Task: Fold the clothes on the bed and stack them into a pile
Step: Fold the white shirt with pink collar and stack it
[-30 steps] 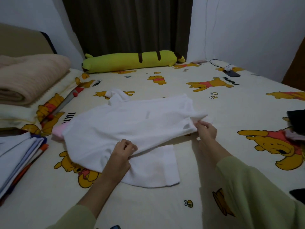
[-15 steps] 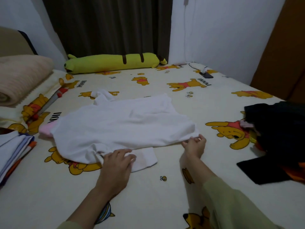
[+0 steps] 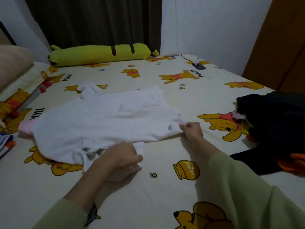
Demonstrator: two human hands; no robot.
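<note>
A white shirt (image 3: 102,119) lies spread across the middle of the bed (image 3: 165,192), partly folded over itself. My left hand (image 3: 122,156) grips the shirt's near lower edge, fingers curled round a bunched fold. My right hand (image 3: 191,129) pinches the shirt's right end, which looks like the collar or shoulder. A pink garment (image 3: 25,128) peeks out from under the shirt's left side. A heap of dark clothes (image 3: 272,124) with orange parts lies at the right edge. A corner of folded clothes (image 3: 5,144) shows at the far left.
A long yellow-green plush bolster (image 3: 99,54) lies along the far edge by the dark curtain. A phone with a cable (image 3: 198,65) sits at the far right corner. A beige blanket (image 3: 13,63) and pillow are at the left. A brown wardrobe (image 3: 280,43) stands right.
My left hand went from lying flat on the shirt's lower edge to gripping a bunched fold. My right hand has pinched and drawn in the shirt's right end. The view shifted right.
</note>
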